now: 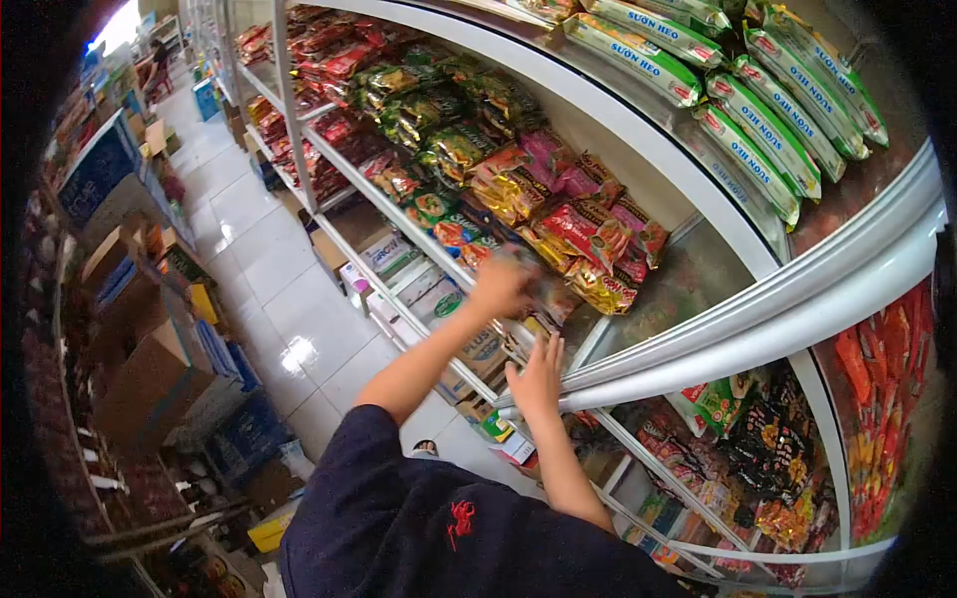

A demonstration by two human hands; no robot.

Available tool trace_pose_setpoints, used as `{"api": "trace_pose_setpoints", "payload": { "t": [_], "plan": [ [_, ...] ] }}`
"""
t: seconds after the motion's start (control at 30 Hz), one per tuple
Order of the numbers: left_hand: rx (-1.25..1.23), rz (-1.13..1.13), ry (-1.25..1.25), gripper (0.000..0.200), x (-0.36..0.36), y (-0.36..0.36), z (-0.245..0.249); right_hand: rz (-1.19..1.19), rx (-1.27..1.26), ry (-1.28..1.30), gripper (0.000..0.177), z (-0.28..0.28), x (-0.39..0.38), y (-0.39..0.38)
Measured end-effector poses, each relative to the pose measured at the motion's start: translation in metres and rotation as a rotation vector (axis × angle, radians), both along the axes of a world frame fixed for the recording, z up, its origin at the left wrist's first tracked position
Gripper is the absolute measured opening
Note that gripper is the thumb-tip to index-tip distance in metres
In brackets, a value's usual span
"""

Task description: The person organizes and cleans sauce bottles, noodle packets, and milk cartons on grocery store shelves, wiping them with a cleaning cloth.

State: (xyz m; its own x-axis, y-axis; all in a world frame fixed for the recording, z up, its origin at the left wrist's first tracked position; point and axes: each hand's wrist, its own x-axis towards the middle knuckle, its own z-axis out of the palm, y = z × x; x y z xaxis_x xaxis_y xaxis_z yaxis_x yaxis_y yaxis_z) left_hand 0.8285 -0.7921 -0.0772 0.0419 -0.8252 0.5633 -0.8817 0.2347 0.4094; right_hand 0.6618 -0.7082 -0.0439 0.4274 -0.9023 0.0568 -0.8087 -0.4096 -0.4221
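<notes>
left hand [501, 286] clamped on a blurred snack packet [546, 291] at the shelf [688, 279] front, right hand [538, 377] spread open against the white rail [698, 347]; seemingly mid-placement, and next calls for sliding the packet level beside the red packets [588, 234]

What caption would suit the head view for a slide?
In a shop aisle, the left hand holds a snack packet at a stocked shelf, the right hand open by the shelf rail.
</notes>
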Motion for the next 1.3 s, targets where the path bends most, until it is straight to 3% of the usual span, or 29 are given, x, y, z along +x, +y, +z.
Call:
{"api": "trace_pose_setpoints", "payload": {
  "t": [0.07, 0.1, 0.2, 0.3, 0.33, 0.37, 0.43, 0.5, 0.6, 0.7, 0.73, 0.77, 0.8, 0.83, 0.9, 0.97, 1.07, 1.17, 1.23, 1.3],
  "plan": [
    [0.164, 0.167, 0.055, 0.028, 0.061, 0.007, 0.021, -0.014, -0.047, 0.135, 0.073, -0.015, 0.001, -0.01],
    [-0.058, 0.29, 0.078, 0.019, 0.088, 0.004, 0.014, -0.012, -0.081, 0.26, 0.075, -0.022, 0.001, -0.011],
    [0.019, 0.57, -0.01, 0.029, 0.132, -0.006, 0.005, -0.005, -0.081, 0.273, 0.076, -0.019, -0.001, -0.008],
    [0.058, 0.561, -0.038, 0.03, 0.11, -0.018, 0.003, 0.016, -0.049, 0.215, 0.078, -0.022, -0.006, -0.013],
    [0.159, 0.445, 0.086, 0.03, 0.09, -0.013, 0.02, 0.009, -0.053, 0.219, 0.078, -0.023, -0.005, -0.013],
    [0.145, 0.36, -0.034, 0.03, 0.069, -0.013, 0.019, 0.004, -0.054, 0.225, 0.078, -0.024, -0.003, -0.011],
    [0.18, 0.259, 0.04, 0.032, 0.011, -0.01, 0.017, -0.011, -0.079, 0.235, 0.078, -0.021, 0.007, -0.003],
    [0.015, 0.063, -0.003, 0.034, -0.036, -0.008, 0.001, -0.051, -0.11, 0.34, 0.078, -0.019, 0.015, -0.002],
    [0.158, 0.007, 0.05, 0.035, -0.054, 0.002, 0.009, -0.037, -0.133, 0.381, 0.077, -0.031, 0.012, -0.005],
    [-0.062, 0.123, -0.11, 0.038, -0.015, -0.007, -0.005, -0.013, -0.172, 0.278, 0.078, -0.025, 0.004, -0.001],
    [0.072, 0.188, -0.138, 0.035, 0.01, -0.006, 0.009, 0.016, -0.201, 0.271, 0.078, -0.031, 0.0, -0.004],
    [-0.042, 0.256, -0.088, 0.03, 0.043, -0.016, -0.007, 0.045, -0.229, 0.264, 0.078, -0.033, -0.004, -0.005],
    [0.025, 0.361, -0.033, 0.028, 0.073, -0.004, 0.018, 0.069, -0.181, 0.24, 0.076, -0.026, -0.007, -0.004],
    [0.018, 0.411, 0.047, 0.025, 0.106, -0.008, 0.001, 0.062, -0.182, 0.238, 0.076, -0.026, -0.009, -0.003],
    [-0.007, 0.605, -0.01, 0.021, 0.123, 0.006, 0.012, 0.091, -0.187, 0.225, 0.075, -0.027, -0.012, -0.003],
    [0.101, 0.543, -0.11, 0.019, 0.125, 0.004, 0.004, 0.069, -0.193, 0.221, 0.075, -0.027, -0.009, -0.003],
    [0.188, 0.312, 0.007, 0.018, 0.095, 0.006, 0.006, 0.053, -0.207, 0.204, 0.073, -0.032, -0.008, 0.001],
    [0.067, 0.208, -0.065, 0.02, 0.04, 0.004, 0.0, 0.049, -0.165, 0.183, 0.071, -0.024, -0.007, -0.003],
    [0.211, 0.055, -0.051, 0.027, 0.002, 0.002, 0.002, 0.057, -0.189, 0.161, 0.069, -0.027, -0.008, -0.005],
    [0.093, -0.003, -0.046, 0.03, -0.031, -0.001, -0.007, 0.066, -0.232, 0.131, 0.066, -0.028, -0.009, -0.005]
  ]
}}
